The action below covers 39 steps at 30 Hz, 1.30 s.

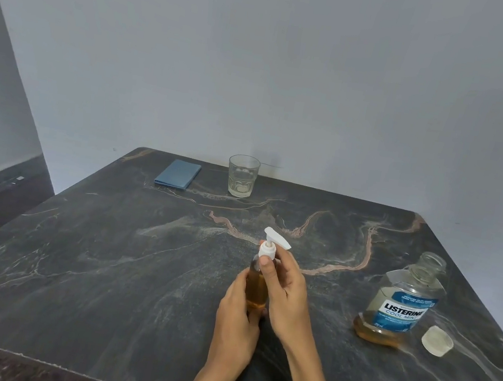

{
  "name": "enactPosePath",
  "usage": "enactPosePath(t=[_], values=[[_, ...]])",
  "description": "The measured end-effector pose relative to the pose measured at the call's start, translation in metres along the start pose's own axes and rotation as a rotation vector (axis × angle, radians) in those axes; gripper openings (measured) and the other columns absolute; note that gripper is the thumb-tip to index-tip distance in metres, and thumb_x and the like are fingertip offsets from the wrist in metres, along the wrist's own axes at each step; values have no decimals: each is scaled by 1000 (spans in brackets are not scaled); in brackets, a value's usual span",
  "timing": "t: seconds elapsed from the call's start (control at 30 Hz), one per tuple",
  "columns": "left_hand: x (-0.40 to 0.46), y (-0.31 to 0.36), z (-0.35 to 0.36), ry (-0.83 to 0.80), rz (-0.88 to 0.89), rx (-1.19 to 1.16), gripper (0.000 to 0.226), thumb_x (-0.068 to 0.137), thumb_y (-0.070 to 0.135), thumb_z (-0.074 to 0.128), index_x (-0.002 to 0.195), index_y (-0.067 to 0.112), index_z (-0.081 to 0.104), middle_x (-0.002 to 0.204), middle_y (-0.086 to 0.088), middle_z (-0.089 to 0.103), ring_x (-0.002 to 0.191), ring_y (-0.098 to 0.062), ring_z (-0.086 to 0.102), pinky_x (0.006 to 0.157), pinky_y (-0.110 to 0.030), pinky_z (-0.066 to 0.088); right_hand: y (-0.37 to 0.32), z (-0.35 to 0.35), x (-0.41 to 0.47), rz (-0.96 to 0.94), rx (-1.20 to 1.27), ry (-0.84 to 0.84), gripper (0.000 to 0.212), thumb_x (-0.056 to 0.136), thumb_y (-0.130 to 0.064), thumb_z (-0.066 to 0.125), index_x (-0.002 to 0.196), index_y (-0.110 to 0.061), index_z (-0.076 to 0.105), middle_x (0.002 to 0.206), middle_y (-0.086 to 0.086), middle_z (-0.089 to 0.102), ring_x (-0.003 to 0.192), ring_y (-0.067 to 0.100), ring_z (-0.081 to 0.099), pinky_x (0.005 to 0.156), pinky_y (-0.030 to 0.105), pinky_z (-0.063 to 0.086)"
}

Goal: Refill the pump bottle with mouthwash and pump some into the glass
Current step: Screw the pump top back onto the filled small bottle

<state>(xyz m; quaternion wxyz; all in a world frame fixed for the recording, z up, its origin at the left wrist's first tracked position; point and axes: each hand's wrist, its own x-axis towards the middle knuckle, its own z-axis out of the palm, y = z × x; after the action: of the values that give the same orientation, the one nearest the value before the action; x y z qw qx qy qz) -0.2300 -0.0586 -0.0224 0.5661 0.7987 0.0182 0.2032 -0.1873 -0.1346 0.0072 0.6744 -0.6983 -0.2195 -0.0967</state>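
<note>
Left hand [236, 313] wraps slim clear amber-filled pump bottle [257, 285] low on body; right hand [286, 288] pinches white pump collar [267, 251]. Light, likely slippery; hold body, turn collar.

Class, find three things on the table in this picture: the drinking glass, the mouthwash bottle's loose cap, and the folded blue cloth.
drinking glass [242, 178]: head view, middle of its side wall.
loose cap [437, 341]: head view, centre of the cap.
folded blue cloth [178, 174]: head view, middle of its top face.
</note>
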Motion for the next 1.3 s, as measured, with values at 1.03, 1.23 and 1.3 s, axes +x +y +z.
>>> enactPosePath(t=[1.03, 1.23, 1.3], values=[[4, -2, -3, -29, 13, -19, 60, 79, -16, 57, 129, 16, 52, 113, 1, 63, 101, -8, 61, 75, -4, 43, 1, -4, -2, 48, 178, 75, 30, 74, -23, 69, 96, -20, 50, 100, -2, 64, 98, 15, 64, 80, 22, 50], [4, -3, -2, -40, -14, -29, 61, 80, -16, 57, 134, 13, 49, 118, -3, 61, 106, -14, 60, 76, -5, 44, 0, -5, -2, 73, 164, 59, 53, 76, -24, 69, 125, -25, 48, 107, -2, 66, 101, 10, 64, 84, 20, 50], [4, -3, -2, -39, -25, -34, 62, 80, -17, 56, 134, 12, 49, 119, -4, 61, 106, -15, 60, 75, -4, 44, 0, -5, 0, 76, 160, 38, 43, 76, -24, 68, 117, -22, 57, 102, -4, 69, 98, 10, 65, 81, 23, 51]])
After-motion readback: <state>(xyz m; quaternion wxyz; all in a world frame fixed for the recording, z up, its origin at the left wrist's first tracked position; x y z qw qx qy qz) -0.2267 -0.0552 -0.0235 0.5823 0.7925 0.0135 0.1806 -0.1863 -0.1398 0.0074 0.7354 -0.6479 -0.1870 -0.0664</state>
